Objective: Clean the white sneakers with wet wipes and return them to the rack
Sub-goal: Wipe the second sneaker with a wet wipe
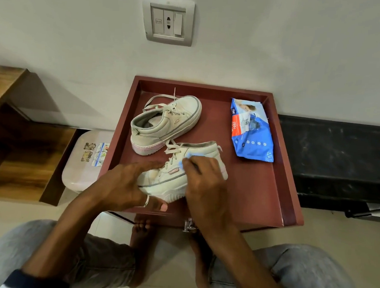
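Two white sneakers lie on a dark red tray-topped table (pixel 270 193). The far sneaker (pixel 163 124) stands upright with its toe toward the wall. The near sneaker (pixel 171 178) has its toe at the left and is tipped toward me. My left hand (pixel 124 184) grips its toe and sole edge. My right hand (pixel 202 180) pinches a pale blue wet wipe (pixel 189 157) against the shoe's side near the laces. A blue pack of wet wipes (pixel 252 132) lies at the tray's right.
A wall with a socket plate (pixel 167 20) rises behind the table. A pale lidded bin (pixel 83 159) stands at the left beside a wooden shelf unit (pixel 18 133). A black ledge (pixel 340 148) runs at the right. My bare feet and knees are below the table.
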### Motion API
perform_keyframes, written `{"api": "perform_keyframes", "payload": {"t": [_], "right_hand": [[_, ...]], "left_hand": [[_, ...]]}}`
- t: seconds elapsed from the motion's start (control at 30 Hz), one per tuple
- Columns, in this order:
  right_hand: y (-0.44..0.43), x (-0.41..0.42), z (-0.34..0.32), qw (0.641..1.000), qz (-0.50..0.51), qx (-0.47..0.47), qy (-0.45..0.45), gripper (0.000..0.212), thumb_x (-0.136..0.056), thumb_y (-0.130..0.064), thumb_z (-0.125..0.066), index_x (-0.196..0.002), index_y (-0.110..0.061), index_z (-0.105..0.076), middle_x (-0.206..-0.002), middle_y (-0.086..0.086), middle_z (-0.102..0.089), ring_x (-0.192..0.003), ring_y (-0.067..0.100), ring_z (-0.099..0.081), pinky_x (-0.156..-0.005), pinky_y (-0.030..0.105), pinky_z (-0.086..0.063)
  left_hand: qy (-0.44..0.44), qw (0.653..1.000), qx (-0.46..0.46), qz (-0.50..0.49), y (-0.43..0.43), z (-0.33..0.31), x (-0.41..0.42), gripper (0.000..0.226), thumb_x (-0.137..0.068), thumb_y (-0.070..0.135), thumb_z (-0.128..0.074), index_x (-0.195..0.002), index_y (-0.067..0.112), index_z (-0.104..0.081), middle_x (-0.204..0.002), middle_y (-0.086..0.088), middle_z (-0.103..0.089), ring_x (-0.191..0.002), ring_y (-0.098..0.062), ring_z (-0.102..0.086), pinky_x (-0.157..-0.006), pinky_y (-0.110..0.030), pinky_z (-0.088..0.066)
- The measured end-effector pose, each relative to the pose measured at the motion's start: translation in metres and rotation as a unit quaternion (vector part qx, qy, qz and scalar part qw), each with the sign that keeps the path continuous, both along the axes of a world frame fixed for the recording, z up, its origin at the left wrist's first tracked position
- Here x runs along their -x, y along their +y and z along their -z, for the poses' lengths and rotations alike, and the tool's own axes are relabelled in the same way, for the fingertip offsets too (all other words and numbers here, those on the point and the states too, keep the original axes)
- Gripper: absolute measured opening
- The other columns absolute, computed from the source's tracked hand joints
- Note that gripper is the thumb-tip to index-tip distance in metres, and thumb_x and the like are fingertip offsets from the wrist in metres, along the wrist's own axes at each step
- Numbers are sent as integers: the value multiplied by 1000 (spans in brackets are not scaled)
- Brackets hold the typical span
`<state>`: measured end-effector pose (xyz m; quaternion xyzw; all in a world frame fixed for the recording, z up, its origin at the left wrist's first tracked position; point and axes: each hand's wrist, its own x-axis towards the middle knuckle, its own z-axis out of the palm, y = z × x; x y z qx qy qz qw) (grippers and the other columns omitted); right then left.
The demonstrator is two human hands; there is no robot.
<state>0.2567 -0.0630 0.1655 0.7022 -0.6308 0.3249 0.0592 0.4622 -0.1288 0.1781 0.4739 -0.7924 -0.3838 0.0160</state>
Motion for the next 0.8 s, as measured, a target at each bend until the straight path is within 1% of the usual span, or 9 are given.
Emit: {"api": "perform_keyframes", "payload": {"t": [0.1,0.23,0.3,0.37,0.47,0.53,0.6,0.67,0.8], "right_hand": [[-7,19,-1,1000,-2,-4,6,24,-88,0,-58,-109,-5,-70,-103,8,-66,-94,23,-60,-80,30,-52],[-19,69,-1,982,115,-91,-118,17,-92,-15,-62,-103,-10,-75,-91,4,-71,-83,18,-66,-68,32,-54],[-21,80,0,949,138,-143,-245,15,-92,-21,-65,-103,-17,-76,-91,-6,-74,-85,8,-68,-73,28,-55],[-20,87,-2,922,145,-172,-316,16,-91,-26,-68,-105,-21,-75,-93,-14,-72,-88,-1,-66,-75,17,-53],[-20,89,-6,894,120,-214,-374,19,-94,-20,-64,-111,-22,-70,-96,-14,-71,-92,1,-67,-74,13,-51],[-19,87,-11,854,108,-243,-448,18,-97,-21,-58,-112,-21,-69,-97,-12,-71,-91,2,-67,-72,14,-52],[-17,88,-24,826,103,-244,-497,16,-98,-24,-56,-109,-22,-68,-98,-11,-71,-88,1,-67,-69,14,-52],[-13,91,-42,835,91,-223,-495,13,-97,-26,-58,-107,-26,-66,-101,-12,-69,-89,-2,-66,-70,15,-55],[4,96,-79,846,60,-150,-509,16,-93,-29,-61,-107,-26,-68,-97,-13,-70,-95,4,-68,-66,19,-58]], "left_hand": [[7,1000,-3,-2,-1,-1,0,109,-47,92,-67,-143,46,-45,-130,21,-62,-111,-2,-61,-96,-28,-54],[6,1000,-7,-2,0,-3,-2,108,-47,92,-68,-143,49,-44,-130,24,-60,-113,-1,-60,-97,-29,-53],[4,1000,-7,4,-1,-3,-3,104,-48,92,-69,-140,52,-43,-130,24,-60,-113,-1,-61,-97,-30,-54],[12,1000,-10,3,-1,-4,-3,94,-50,85,-73,-135,56,-46,-127,26,-62,-111,1,-62,-96,-28,-54],[58,997,-41,-9,-2,-10,0,86,-57,67,-86,-135,53,-52,-123,29,-67,-110,5,-64,-99,-31,-53],[100,991,-83,-7,-1,-15,4,80,-65,50,-91,-136,48,-55,-125,26,-67,-113,1,-65,-102,-34,-52],[127,986,-110,0,-1,-20,8,78,-68,45,-90,-138,45,-55,-129,23,-66,-118,-4,-64,-104,-37,-51],[146,982,-122,7,-1,-25,12,80,-71,43,-89,-142,43,-52,-134,20,-64,-122,-6,-62,-105,-36,-51],[211,965,-154,-6,-1,-34,21,83,-71,12,-87,-141,38,-51,-133,20,-64,-123,-4,-61,-97,-20,-52]]}}
